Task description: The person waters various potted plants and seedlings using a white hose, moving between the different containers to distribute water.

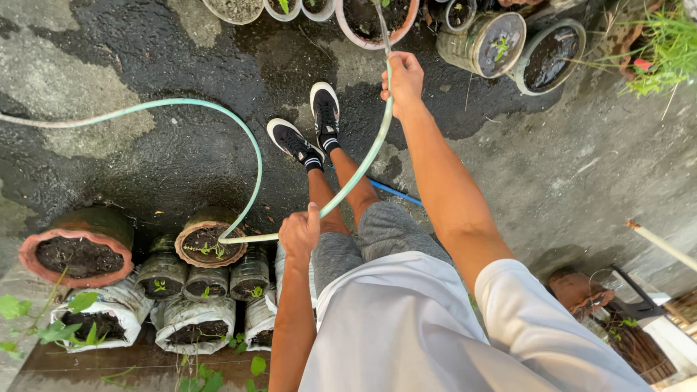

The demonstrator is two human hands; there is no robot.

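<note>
A pale green garden hose point(250, 145) loops across the wet concrete and runs up through both my hands. My right hand point(403, 78) grips its end, stretched out towards a round pot of dark soil point(375, 18), with a thin stream of water leaving the tip. Lower down, my left hand point(299, 234) is closed around the hose near my thigh. My feet in black shoes point(308, 127) stand on the wet ground between the two rows of pots.
Tin cans with seedlings point(501, 43) and more pots line the far edge. A terracotta pot point(76, 254), small cans and white grow bags point(192, 319) stand at the near left. A blue pipe point(396, 192) lies behind my legs.
</note>
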